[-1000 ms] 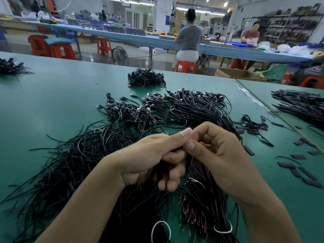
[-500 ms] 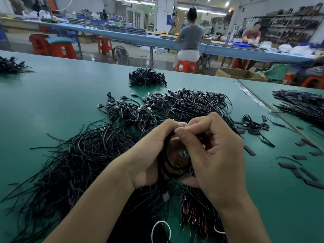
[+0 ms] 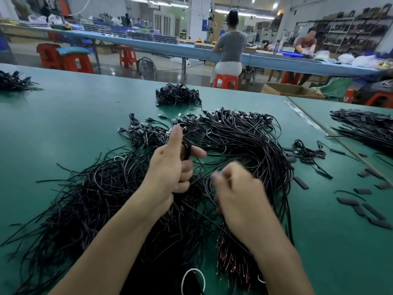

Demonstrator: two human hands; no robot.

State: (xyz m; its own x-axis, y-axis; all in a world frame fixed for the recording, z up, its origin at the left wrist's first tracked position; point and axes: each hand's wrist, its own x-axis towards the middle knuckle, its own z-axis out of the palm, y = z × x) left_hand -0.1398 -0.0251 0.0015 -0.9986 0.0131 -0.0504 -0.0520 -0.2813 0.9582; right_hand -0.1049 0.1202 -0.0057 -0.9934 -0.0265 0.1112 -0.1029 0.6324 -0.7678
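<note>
A big heap of thin black cables (image 3: 244, 141) with plugs at their far ends covers the green table (image 3: 63, 124) in front of me. My left hand (image 3: 172, 165) grips a coiled black cable (image 3: 186, 149) above the heap, thumb raised along the coil. My right hand (image 3: 238, 194) is blurred, lower and to the right, fingers curled over the heap; whether it pinches a wire is unclear. Loose cut black wires (image 3: 85, 199) fan out at the left.
A small bundle of coiled cables (image 3: 178, 95) lies farther back. Flat black sleeve pieces (image 3: 361, 207) are scattered at the right, beside another cable pile (image 3: 365, 126). A white band (image 3: 192, 279) lies near the front edge. Two people work at a blue bench behind.
My hands have come apart: the left rose with the coiled cable, the right dropped down and to the right, away from the coil.
</note>
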